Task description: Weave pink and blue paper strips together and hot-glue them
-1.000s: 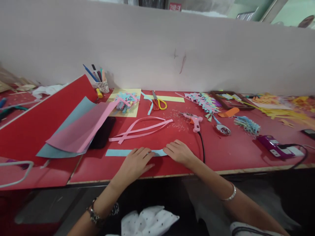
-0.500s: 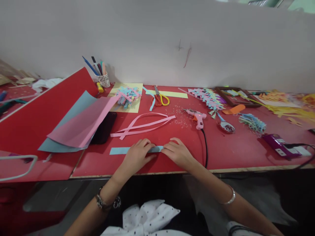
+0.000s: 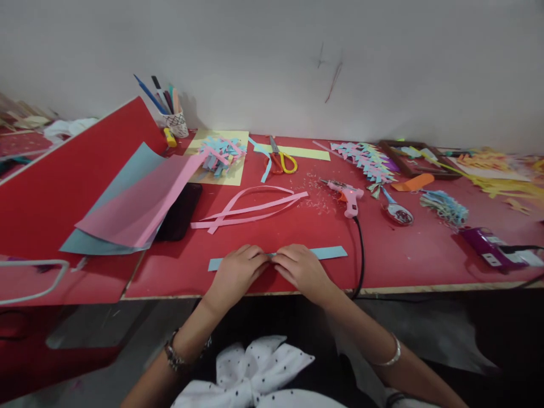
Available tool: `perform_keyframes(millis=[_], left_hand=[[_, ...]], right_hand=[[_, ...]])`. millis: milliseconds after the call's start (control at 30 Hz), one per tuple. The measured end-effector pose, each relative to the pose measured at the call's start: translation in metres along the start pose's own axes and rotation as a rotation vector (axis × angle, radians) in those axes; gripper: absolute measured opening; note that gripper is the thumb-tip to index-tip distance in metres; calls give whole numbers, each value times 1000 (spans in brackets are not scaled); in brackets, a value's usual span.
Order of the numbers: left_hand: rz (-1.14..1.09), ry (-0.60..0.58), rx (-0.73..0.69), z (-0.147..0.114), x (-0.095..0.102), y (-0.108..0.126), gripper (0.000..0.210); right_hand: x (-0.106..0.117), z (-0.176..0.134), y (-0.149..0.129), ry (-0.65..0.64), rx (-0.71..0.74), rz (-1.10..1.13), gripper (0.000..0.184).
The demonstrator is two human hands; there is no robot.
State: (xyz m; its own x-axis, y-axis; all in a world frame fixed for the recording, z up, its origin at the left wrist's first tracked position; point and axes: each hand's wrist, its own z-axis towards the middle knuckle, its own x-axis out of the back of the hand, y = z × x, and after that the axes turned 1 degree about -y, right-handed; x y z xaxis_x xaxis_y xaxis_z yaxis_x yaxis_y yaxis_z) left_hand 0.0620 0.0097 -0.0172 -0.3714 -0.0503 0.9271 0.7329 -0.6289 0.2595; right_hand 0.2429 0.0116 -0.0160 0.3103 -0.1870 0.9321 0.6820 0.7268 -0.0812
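Plainly pinched the light-blue strip [image 3: 329, 253] mid-length with left hand [image 3: 238, 271] and right hand [image 3: 302, 268], near the red worktop [image 3: 395, 255]'s front edge; faced, from there, grey wall [image 3: 255, 73] at twelve o'clock, glue gun [image 3: 351, 199] toward two, pink strips [image 3: 293, 198] toward eleven.

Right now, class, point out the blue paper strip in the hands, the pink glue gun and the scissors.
Blue paper strip [image 3: 328, 253], head view: on its uncovered right-hand stretch.
Pink glue gun [image 3: 351, 195], head view: on its body.
Scissors [image 3: 279, 153], head view: where handles and blades meet.
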Motion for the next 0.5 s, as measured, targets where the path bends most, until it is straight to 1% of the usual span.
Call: perform_keyframes(millis=[100, 200, 300, 400, 500], left_hand=[[-41, 41, 1, -7, 3, -8, 18], [-88, 102, -18, -18, 7, -21, 24], [-124, 127, -2, -24, 8, -27, 29], [-130, 117, 28, -24, 9, -25, 30], [-113, 123, 58, -24, 9, -23, 29]], right_hand=[[-3, 1, -2, 25, -35, 38, 24], [0, 0, -2, 36, -65, 34, 29], [1, 2, -7, 41, -104, 45, 26], [-2, 9, -17, 50, -120, 69, 20], [-7, 16, -23, 55, -123, 101, 19]])
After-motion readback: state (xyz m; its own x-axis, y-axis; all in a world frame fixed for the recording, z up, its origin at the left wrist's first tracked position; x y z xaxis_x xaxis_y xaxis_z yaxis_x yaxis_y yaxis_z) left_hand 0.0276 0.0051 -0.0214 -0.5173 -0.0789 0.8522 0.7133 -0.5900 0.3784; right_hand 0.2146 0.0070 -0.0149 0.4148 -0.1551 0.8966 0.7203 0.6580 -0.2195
